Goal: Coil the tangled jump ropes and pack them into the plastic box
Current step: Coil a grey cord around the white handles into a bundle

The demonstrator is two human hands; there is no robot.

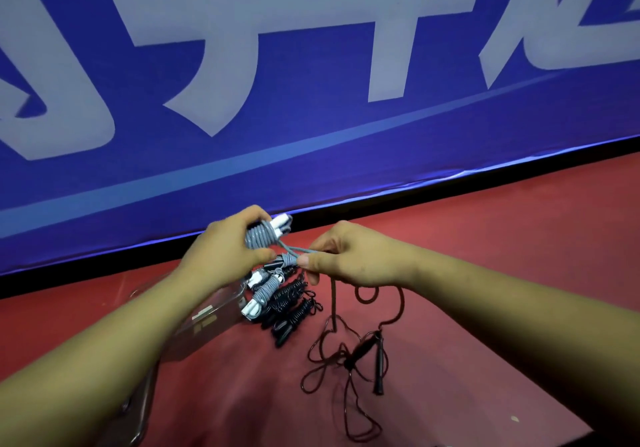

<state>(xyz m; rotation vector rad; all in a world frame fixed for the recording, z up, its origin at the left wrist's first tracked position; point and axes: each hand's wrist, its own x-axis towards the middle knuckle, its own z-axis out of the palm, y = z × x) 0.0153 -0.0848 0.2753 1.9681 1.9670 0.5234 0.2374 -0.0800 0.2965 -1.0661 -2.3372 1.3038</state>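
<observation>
Holding a gray jump rope [258, 238] up in the left hand [221, 251], with fingers curled round its tight coil. Wound neat and round, with two white handles [281, 222] sticking out at the top, in front of the blue banner [311, 169]. Pinching the loose gray end of that rope in the right hand [346, 258], between thumb and fingers, just beside the coil. Lying below both hands on the red floor [502, 256]: gray coiled ropes [265, 290] with white ends, and black coiled ropes [294, 303] touching them. Sitting right by the clear plastic box [207, 311], or maybe just inside its edge; hard to tell which. Sprawling on the floor to the right, a thin dark rope [334, 308] with black handles [379, 363], all loose loops and bends, not coiled.
</observation>
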